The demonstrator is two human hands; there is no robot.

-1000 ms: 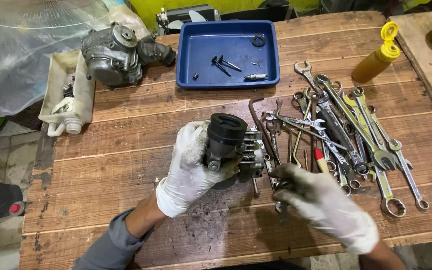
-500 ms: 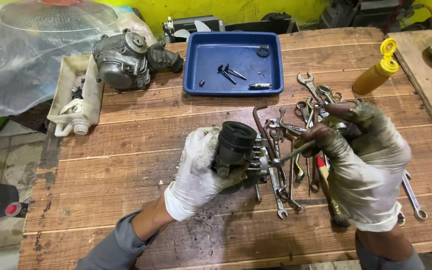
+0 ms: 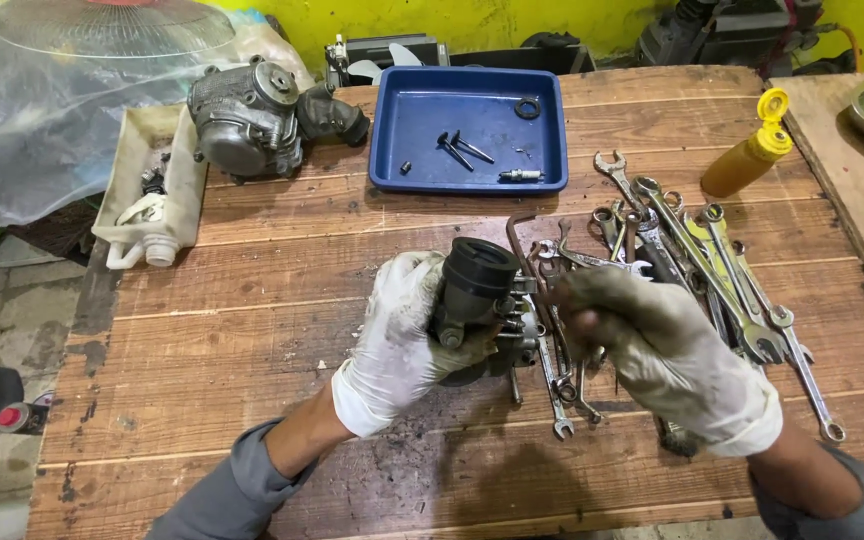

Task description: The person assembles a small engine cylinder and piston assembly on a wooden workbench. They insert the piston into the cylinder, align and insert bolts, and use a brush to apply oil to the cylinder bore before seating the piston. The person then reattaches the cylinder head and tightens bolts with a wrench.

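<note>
Head camera looks down on a wooden table [image 3: 252,300] where two hands in dirty white gloves work over a small engine part [image 3: 487,305]. This part, a grey metal body with a black rubber tube on top, sits near the middle of the table, just in front of the blue tray [image 3: 392,150]. The left hand [image 3: 402,340] wraps around its left side, fingers curled under and thumb pressed against the black tube, so it is grasping the part. The right hand [image 3: 662,350] is just right of the part, fingers pinched together on the long shank of a bent metal key [image 3: 524,245], whose hooked upper end rises just behind the part; where its lower end goes I cannot tell.

Right of the part, and partly under the right hand, lies a heap of wrenches [image 3: 712,260]. Beyond the wrenches stands a yellow bottle [image 3: 747,155]. The blue tray holds a few bolts and a black ring. Left of the tray rests a larger grey engine casing [image 3: 247,120], and left of that a white plastic tub [image 3: 147,190] at the table's edge.
</note>
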